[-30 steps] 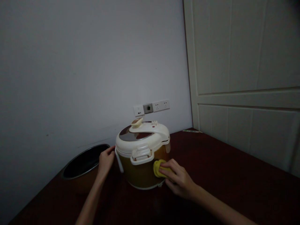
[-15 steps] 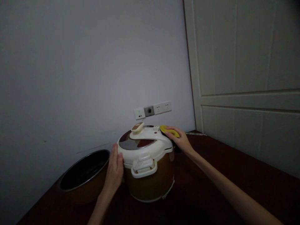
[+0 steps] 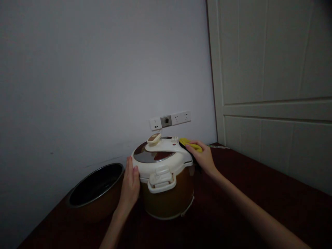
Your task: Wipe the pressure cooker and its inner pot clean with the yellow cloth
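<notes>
Pressure cooker (image 3: pixel 166 193), amber body with a cream lid (image 3: pixel 158 157) shut and its front latch facing the camera, stands on a dark red-brown table (image 3: pixel 246 193) near the back wall (image 3: pixel 90 86). Left hand (image 3: pixel 131 185): laid flat against the cooker's left flank just under the lid rim, fingers straight and pressed together, thumb hidden behind them. By the look of it this is a brace, keeping the cooker from sliding or turning under pressure from the other side. Right hand (image 3: pixel 203 157): at the lid's rear right edge, fingers curled down over a yellow sponge (image 3: pixel 189 144), holding it pressed to the lid surface, with the wrist low beside the cooker. Inner pot (image 3: pixel 95 188): metal, dark inside, set apart on the table to the cooker's left, close to it but not touching. Socket strip (image 3: pixel 171 120): on the wall directly behind the lid, with no cord visible. Door (image 3: pixel 272 86): pale, panelled, at right. Change noted: one second ago the sponge was low on the body's front right side and the left hand only fingertipped the left handle. Half a second ago the sponge had already reached the lid edge, and the left palm lay flat as it does now.
</notes>
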The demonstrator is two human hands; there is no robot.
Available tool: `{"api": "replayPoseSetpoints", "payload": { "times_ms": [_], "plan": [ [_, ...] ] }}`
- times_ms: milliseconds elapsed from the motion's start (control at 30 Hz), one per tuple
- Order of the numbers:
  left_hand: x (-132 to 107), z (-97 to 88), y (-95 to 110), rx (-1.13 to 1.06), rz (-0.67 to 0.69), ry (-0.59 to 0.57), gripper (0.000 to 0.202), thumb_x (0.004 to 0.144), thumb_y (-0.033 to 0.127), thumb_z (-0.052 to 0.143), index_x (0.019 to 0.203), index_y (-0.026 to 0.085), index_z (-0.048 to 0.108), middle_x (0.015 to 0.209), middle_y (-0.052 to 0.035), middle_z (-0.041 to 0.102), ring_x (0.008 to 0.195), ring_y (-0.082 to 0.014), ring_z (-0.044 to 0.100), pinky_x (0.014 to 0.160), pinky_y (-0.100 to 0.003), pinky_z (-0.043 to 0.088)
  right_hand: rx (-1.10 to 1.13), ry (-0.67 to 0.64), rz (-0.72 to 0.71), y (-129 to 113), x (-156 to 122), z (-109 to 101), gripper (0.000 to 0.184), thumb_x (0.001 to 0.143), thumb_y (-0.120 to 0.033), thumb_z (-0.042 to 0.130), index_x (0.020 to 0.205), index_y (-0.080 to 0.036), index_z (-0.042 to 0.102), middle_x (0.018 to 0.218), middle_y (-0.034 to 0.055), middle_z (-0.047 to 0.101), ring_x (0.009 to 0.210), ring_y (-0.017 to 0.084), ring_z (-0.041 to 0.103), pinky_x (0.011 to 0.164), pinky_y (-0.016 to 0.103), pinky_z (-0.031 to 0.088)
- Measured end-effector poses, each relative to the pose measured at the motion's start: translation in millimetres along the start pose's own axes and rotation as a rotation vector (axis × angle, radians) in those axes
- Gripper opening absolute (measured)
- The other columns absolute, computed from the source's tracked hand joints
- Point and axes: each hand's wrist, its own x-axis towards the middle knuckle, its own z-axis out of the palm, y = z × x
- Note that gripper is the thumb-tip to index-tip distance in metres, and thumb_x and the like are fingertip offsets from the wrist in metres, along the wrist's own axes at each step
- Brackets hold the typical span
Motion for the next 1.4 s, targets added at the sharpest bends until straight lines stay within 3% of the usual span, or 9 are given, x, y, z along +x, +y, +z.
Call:
{"api": "replayPoseSetpoints", "payload": {
  "times_ms": [167, 467, 600, 767, 900, 1000, 1067, 1267, 1400],
  "plan": [
    [0.3, -0.6, 0.1, 0.005, 0.015, -0.002, 0.068, 0.093, 0.051, 0.028, 0.144, 0.006, 0.028, 0.151, -0.0168, 0.026, 0.141, -0.0218, 0.021, 0.116, -0.039, 0.013, -0.072, 0.004, 0.056, 4.5, 12.9, -5.6, 0.036, 0.070, -0.051, 0.065, 0.079, -0.016, 0.066, 0.077, 0.0054, 0.069, 0.072, 0.020, 0.062, 0.066, 0.031, 0.048],
    [1.2, -0.2, 0.3, -0.013, 0.025, 0.002, 0.065, 0.093, 0.049, 0.029, 0.144, 0.008, 0.028, 0.152, -0.0172, 0.025, 0.141, -0.0212, 0.021, 0.116, -0.041, 0.014, -0.120, -0.128, -0.213, -14.6, -43.0, -18.1, 0.016, 0.080, -0.035, 0.062, 0.088, -0.021, 0.067, 0.117, 0.0095, 0.066, 0.111, 0.027, 0.059, 0.095, 0.043, 0.046],
    [1.8, -0.2, -1.3, -0.017, 0.028, 0.005, 0.062, 0.093, 0.048, 0.031, 0.144, 0.011, 0.030, 0.151, -0.0155, 0.027, 0.141, -0.0206, 0.022, 0.116, -0.042, 0.014, -0.133, -0.025, -0.316, -19.8, -10.1, -28.4, 0.026, 0.080, -0.023, 0.056, 0.104, -0.022, 0.066, 0.120, 0.0088, 0.064, 0.109, 0.024, 0.060, 0.096, 0.045, 0.046],
    [2.3, 0.0, -2.1, 0.034, 0.040, -0.003, 0.064, 0.094, 0.047, 0.028, 0.143, 0.006, 0.030, 0.150, -0.0182, 0.028, 0.140, -0.0214, 0.023, 0.116, -0.041, 0.016, -0.187, -0.078, -0.335, -11.7, 48.6, -23.2, 0.026, 0.068, -0.013, 0.048, 0.079, -0.021, 0.070, 0.096, 0.0062, 0.070, 0.092, 0.021, 0.064, 0.087, 0.042, 0.050],
    [2.1, -0.2, -1.3, 0.046, 0.040, 0.003, 0.062, 0.094, 0.045, 0.030, 0.143, 0.008, 0.031, 0.150, -0.0169, 0.030, 0.140, -0.0226, 0.025, 0.115, -0.043, 0.018, -0.200, -0.125, -0.226, -6.7, 62.5, -9.0, 0.027, 0.066, -0.017, 0.053, 0.086, -0.018, 0.071, 0.094, 0.0073, 0.071, 0.090, 0.022, 0.065, 0.088, 0.042, 0.048],
    [1.7, -0.1, -1.8, 0.053, 0.045, 0.000, 0.061, 0.094, 0.044, 0.029, 0.143, 0.007, 0.031, 0.150, -0.0176, 0.030, 0.140, -0.0224, 0.025, 0.115, -0.042, 0.018, -0.200, -0.096, -0.272, -17.4, 62.2, -2.2, 0.033, 0.071, -0.024, 0.059, 0.102, -0.016, 0.069, 0.105, 0.0100, 0.069, 0.096, 0.023, 0.063, 0.089, 0.041, 0.047],
    [1.4, 0.2, -2.9, 0.054, 0.044, -0.001, 0.061, 0.094, 0.044, 0.030, 0.143, 0.006, 0.031, 0.150, -0.0175, 0.029, 0.140, -0.0219, 0.024, 0.116, -0.042, 0.018, -0.206, -0.160, -0.310, -29.6, 61.3, 1.9, 0.033, 0.074, -0.028, 0.061, 0.104, -0.017, 0.068, 0.106, 0.0097, 0.068, 0.096, 0.022, 0.063, 0.087, 0.039, 0.048],
    [0.3, 1.2, -4.3, 0.035, 0.030, 0.008, 0.059, 0.094, 0.043, 0.031, 0.143, 0.010, 0.031, 0.151, -0.0161, 0.028, 0.140, -0.0215, 0.024, 0.115, -0.043, 0.017, -0.444, -0.659, -0.483, -60.4, 52.7, 32.6, 0.018, 0.073, -0.024, 0.068, 0.091, -0.025, 0.074, 0.085, 0.0035, 0.073, 0.075, 0.019, 0.065, 0.071, 0.033, 0.049],
    [-0.6, 1.3, -2.4, 0.000, 0.037, 0.019, 0.059, 0.094, 0.044, 0.032, 0.143, 0.012, 0.032, 0.151, -0.0146, 0.029, 0.140, -0.0214, 0.025, 0.115, -0.043, 0.018, -0.436, -0.785, -0.607, -69.6, 39.2, 65.4, 0.017, 0.077, -0.019, 0.067, 0.092, -0.022, 0.073, 0.089, 0.0050, 0.073, 0.078, 0.018, 0.065, 0.072, 0.032, 0.049]
  ]
}}
